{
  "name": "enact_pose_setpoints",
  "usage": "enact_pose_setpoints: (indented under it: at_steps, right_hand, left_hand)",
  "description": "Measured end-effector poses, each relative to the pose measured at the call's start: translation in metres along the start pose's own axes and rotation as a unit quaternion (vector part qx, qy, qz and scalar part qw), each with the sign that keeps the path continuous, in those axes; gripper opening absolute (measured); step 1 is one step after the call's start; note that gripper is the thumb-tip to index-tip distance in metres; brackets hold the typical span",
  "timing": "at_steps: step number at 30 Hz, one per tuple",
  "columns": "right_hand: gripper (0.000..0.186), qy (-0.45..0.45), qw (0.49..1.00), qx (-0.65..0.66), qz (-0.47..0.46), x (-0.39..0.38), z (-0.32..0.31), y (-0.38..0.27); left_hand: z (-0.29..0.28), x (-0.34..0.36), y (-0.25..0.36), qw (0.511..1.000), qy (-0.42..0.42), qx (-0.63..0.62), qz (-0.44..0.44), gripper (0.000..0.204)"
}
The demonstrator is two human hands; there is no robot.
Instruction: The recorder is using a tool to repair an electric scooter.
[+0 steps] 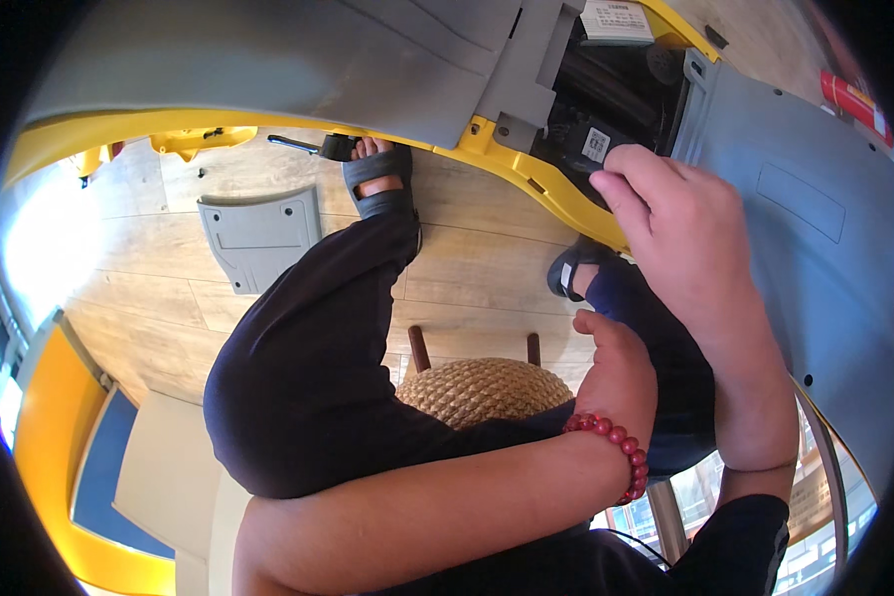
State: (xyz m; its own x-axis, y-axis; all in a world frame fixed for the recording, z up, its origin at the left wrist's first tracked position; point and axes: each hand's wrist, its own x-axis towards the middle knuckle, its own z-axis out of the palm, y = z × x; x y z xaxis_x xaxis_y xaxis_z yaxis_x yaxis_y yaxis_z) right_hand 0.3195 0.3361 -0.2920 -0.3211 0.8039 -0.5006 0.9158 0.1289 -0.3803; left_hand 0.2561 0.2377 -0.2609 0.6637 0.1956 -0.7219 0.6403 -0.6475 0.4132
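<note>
My right hand is raised at the lower edge of an open compartment in a grey-and-yellow vehicle body, fingers curled and thumb close to the index finger; what they hold, if anything, is hidden. Just beyond the fingertips is a black part with a white label. My left hand, with a red bead bracelet at the wrist, is low over my right thigh, its fingers bent and mostly hidden. A yellow curved trim runs below the compartment.
A loose grey panel and yellow pieces lie on the wooden floor. A woven stool stands between my legs. A large grey panel fills the right, with a red cylinder beyond it. Yellow, blue and cream panels stand lower left.
</note>
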Motion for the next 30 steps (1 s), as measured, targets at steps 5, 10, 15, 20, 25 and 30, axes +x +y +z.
enact_pose_setpoints:
  at_steps: [5, 10, 15, 20, 25, 30]
  right_hand:
    - [0.012, 0.050, 0.998, 0.039, -0.025, -0.006, 0.003, -0.001]
    - [0.017, 0.075, 0.994, 0.042, -0.074, -0.006, 0.000, 0.001]
    - [0.016, -0.036, 0.957, 0.234, 0.165, -0.005, -0.010, -0.008]
    - [0.022, -0.058, 0.951, 0.250, 0.172, -0.006, -0.011, -0.004]
    - [0.024, -0.058, 0.956, 0.266, 0.112, -0.012, -0.009, -0.002]
    - [0.026, -0.007, 0.984, 0.145, 0.102, -0.010, -0.008, 0.008]
  left_hand:
    - [0.000, -0.005, -0.003, 0.998, 0.064, -0.013, -0.024, 0.034]
    - [0.002, -0.002, 0.000, 0.997, 0.061, -0.007, -0.043, 0.034]
    - [0.000, -0.004, -0.005, 0.997, 0.072, -0.017, -0.029, 0.033]
    - [0.001, -0.005, -0.004, 0.997, 0.063, -0.014, -0.037, 0.034]
    - [0.001, -0.002, -0.003, 0.997, 0.048, -0.021, -0.055, 0.034]
    - [0.001, -0.001, -0.004, 0.998, 0.040, -0.037, -0.044, 0.035]
